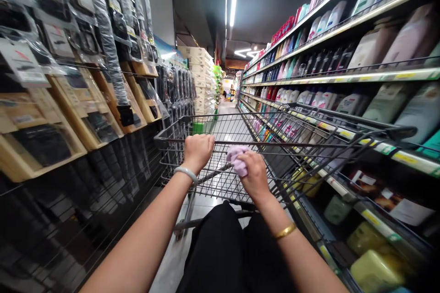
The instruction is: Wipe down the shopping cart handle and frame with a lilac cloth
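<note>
A dark wire shopping cart (220, 129) stands in front of me in a store aisle; no goods show in its basket. My left hand (198, 152), with a pale bangle at the wrist, is closed around the cart's near bar. Bunched in my right hand (253, 173) is a light purple cloth (237, 158), its fingers curled over it beside the same bar. A gold bracelet (285, 230) circles the right forearm.
Shelves of bottles (364, 73) run along the right, close to the cart. On the left hang packaged belts (112, 46) and boxed goods (92, 116). Stacked cartons (202, 78) stand farther ahead on the left. The tiled floor (227, 109) stretches down the aisle.
</note>
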`<state>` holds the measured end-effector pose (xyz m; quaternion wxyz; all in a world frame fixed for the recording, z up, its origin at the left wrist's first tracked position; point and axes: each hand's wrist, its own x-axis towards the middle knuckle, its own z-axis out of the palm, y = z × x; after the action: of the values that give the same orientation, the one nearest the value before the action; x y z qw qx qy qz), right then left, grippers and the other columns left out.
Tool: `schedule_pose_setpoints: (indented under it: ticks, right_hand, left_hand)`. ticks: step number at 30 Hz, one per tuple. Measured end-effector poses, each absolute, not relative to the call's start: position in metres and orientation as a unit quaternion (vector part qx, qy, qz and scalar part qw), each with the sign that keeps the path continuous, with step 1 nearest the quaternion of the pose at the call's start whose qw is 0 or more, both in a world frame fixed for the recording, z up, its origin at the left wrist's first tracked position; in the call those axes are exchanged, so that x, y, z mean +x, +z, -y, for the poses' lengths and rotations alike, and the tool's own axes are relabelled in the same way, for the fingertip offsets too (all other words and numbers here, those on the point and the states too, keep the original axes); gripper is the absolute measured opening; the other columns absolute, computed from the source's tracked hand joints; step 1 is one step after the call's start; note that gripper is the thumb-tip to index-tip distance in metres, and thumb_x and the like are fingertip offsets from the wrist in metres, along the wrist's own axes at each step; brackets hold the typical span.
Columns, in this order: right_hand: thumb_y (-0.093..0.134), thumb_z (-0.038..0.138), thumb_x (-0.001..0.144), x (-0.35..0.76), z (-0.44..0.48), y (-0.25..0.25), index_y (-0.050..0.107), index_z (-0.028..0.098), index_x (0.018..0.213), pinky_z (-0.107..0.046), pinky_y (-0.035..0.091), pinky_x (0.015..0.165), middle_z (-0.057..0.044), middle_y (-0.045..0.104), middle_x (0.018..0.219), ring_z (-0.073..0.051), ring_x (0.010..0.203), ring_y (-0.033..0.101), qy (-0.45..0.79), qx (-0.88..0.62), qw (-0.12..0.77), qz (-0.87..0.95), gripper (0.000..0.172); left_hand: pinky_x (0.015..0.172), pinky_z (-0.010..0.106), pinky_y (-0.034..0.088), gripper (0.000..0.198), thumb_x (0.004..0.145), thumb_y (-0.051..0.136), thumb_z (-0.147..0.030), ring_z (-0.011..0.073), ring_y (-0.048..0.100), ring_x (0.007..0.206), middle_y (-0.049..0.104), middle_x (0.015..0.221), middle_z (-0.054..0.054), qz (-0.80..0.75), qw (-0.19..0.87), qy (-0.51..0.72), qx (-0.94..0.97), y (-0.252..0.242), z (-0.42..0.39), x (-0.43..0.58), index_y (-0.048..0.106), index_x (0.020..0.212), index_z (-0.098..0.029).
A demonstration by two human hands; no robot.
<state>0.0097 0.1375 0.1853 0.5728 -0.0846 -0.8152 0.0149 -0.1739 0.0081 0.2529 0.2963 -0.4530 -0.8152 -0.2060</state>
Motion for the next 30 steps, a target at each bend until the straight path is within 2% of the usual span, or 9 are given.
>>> schedule_pose_setpoints:
  ticks: [4, 6, 9, 11, 16, 22, 27, 30]
  right_hand:
    - [0.064, 0.025, 0.092, 0.011, -0.138, 0.213, 0.068, 0.023, 0.11, -0.04, 0.048, 0.096, -0.009, 0.067, 0.113, -0.026, 0.109, 0.058, 0.026, -0.119, 0.65, 0.75, 0.019]
    - [0.063, 0.024, 0.093, 0.006, -0.133, 0.213, 0.069, 0.023, 0.112, -0.042, 0.045, 0.096, -0.01, 0.068, 0.115, -0.027, 0.109, 0.057, -0.008, -0.13, 0.624, 0.771, 0.02]
    - [0.063, 0.016, 0.09, -0.003, -0.121, 0.197, 0.071, 0.026, 0.112, -0.04, 0.042, 0.092, -0.008, 0.071, 0.113, -0.026, 0.106, 0.057, -0.062, -0.087, 0.517, 0.85, 0.024]
    - [0.063, 0.015, 0.089, -0.003, -0.117, 0.19, 0.07, 0.026, 0.112, -0.038, 0.042, 0.09, -0.006, 0.071, 0.111, -0.025, 0.104, 0.058, -0.051, -0.064, 0.492, 0.866, 0.026]
    - [0.06, 0.025, 0.094, 0.0, -0.119, 0.203, 0.068, 0.023, 0.11, -0.039, 0.044, 0.092, -0.01, 0.069, 0.11, -0.026, 0.103, 0.057, 0.005, -0.149, 0.593, 0.792, 0.018]
    - [0.063, 0.02, 0.09, -0.006, -0.115, 0.2, 0.071, 0.027, 0.114, -0.039, 0.038, 0.091, -0.007, 0.072, 0.114, -0.025, 0.105, 0.057, -0.1, -0.059, 0.492, 0.863, 0.026]
    - [0.062, 0.029, 0.093, -0.003, -0.121, 0.212, 0.069, 0.023, 0.113, -0.04, 0.041, 0.092, -0.01, 0.071, 0.115, -0.027, 0.106, 0.058, -0.029, -0.137, 0.576, 0.805, 0.022]
    - [0.064, 0.028, 0.092, -0.008, -0.114, 0.207, 0.069, 0.025, 0.113, -0.041, 0.04, 0.093, -0.009, 0.072, 0.119, -0.027, 0.109, 0.059, -0.059, -0.113, 0.566, 0.814, 0.022]
  left_hand:
    - [0.075, 0.039, 0.03, 0.059, 0.108, 0.02, -0.044, 0.0249, 0.064, 0.088, 0.074, 0.091, 0.009, 0.816, 0.308, -0.209, -0.442, 0.252, -0.012, -0.168, 0.067, 0.083, -0.021]
    - [0.074, 0.039, 0.029, 0.058, 0.108, 0.02, -0.043, 0.0244, 0.063, 0.087, 0.073, 0.09, 0.009, 0.816, 0.312, -0.212, -0.439, 0.251, -0.011, -0.165, 0.067, 0.082, -0.021]
    - [0.074, 0.039, 0.028, 0.057, 0.109, 0.022, -0.041, 0.0239, 0.063, 0.087, 0.074, 0.089, 0.008, 0.813, 0.317, -0.218, -0.437, 0.251, -0.01, -0.162, 0.068, 0.082, -0.021]
    - [0.074, 0.039, 0.027, 0.056, 0.109, 0.023, -0.041, 0.0238, 0.063, 0.087, 0.074, 0.089, 0.007, 0.811, 0.32, -0.222, -0.437, 0.25, -0.009, -0.16, 0.068, 0.082, -0.021]
    - [0.074, 0.039, 0.027, 0.055, 0.109, 0.024, -0.041, 0.0236, 0.063, 0.088, 0.074, 0.089, 0.007, 0.811, 0.322, -0.229, -0.431, 0.248, -0.009, -0.155, 0.067, 0.081, -0.021]
    - [0.075, 0.04, 0.026, 0.053, 0.109, 0.026, -0.04, 0.0236, 0.063, 0.088, 0.074, 0.09, 0.007, 0.814, 0.317, -0.234, -0.427, 0.249, -0.007, -0.148, 0.068, 0.082, -0.021]
    - [0.076, 0.04, 0.027, 0.055, 0.109, 0.025, -0.042, 0.0243, 0.063, 0.09, 0.075, 0.092, 0.007, 0.814, 0.314, -0.244, -0.424, 0.248, -0.007, -0.147, 0.07, 0.084, -0.022]
    - [0.077, 0.041, 0.028, 0.055, 0.109, 0.025, -0.041, 0.025, 0.063, 0.091, 0.075, 0.092, 0.009, 0.812, 0.316, -0.248, -0.423, 0.246, -0.008, -0.146, 0.07, 0.084, -0.021]
